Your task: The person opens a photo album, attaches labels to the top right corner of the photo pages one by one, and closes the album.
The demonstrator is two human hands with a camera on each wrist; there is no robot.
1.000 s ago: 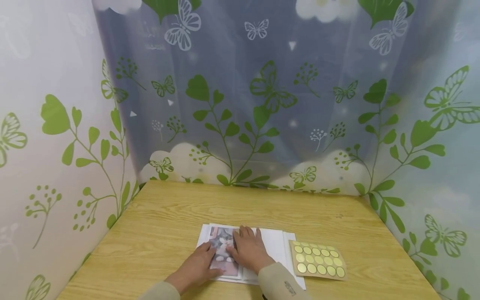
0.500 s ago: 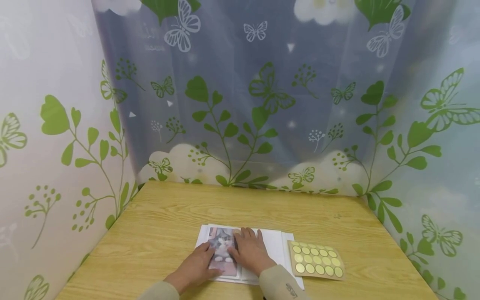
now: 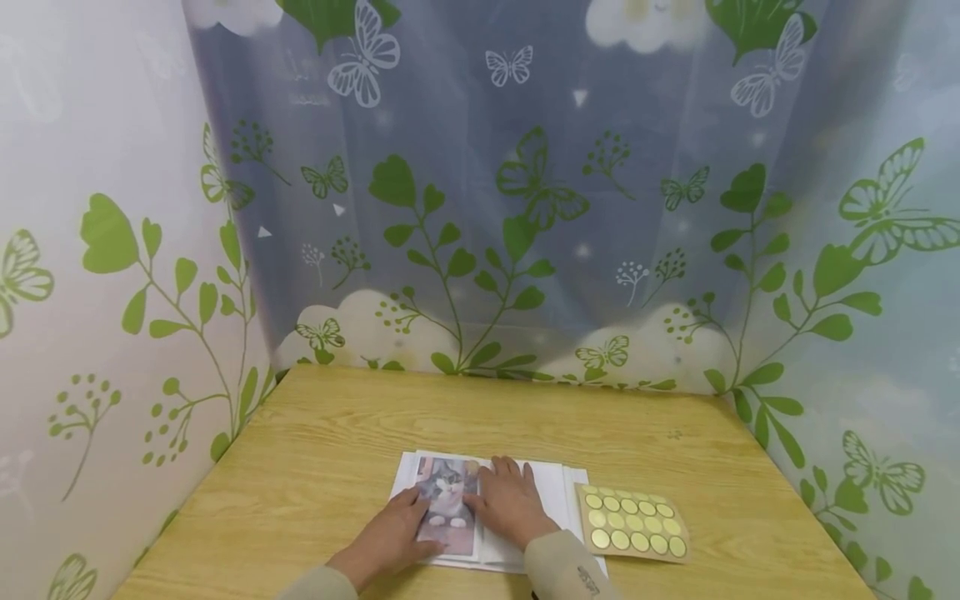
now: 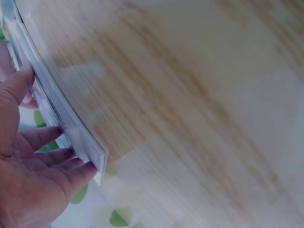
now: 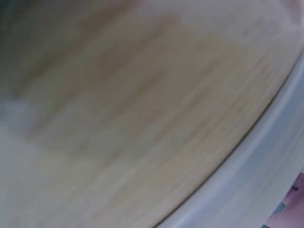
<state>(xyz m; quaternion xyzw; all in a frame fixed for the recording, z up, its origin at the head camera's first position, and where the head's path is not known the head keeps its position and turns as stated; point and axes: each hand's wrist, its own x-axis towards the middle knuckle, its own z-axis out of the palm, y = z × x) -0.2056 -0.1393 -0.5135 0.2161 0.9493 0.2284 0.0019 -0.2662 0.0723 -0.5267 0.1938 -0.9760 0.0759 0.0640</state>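
Observation:
An open album with white pages lies on the table, a cat photo on its left page. My left hand rests along the photo's left edge, fingertips on the page and thumb near the bottom edge. In the left wrist view that hand's slightly bent fingers touch the album's edge. My right hand lies over the middle of the album, fingers extended, its thumb at the photo's right side. The right wrist view has only a blurred white album edge, with most of that hand out of frame.
A sheet of round gold stickers lies right of the album, close to its right edge. The wooden table reaches back to a printed curtain with leaves and butterflies, which also encloses both sides.
My right hand has slid slightly to the right, so more of the cat in the photo shows. My left hand stays at the photo's left edge.

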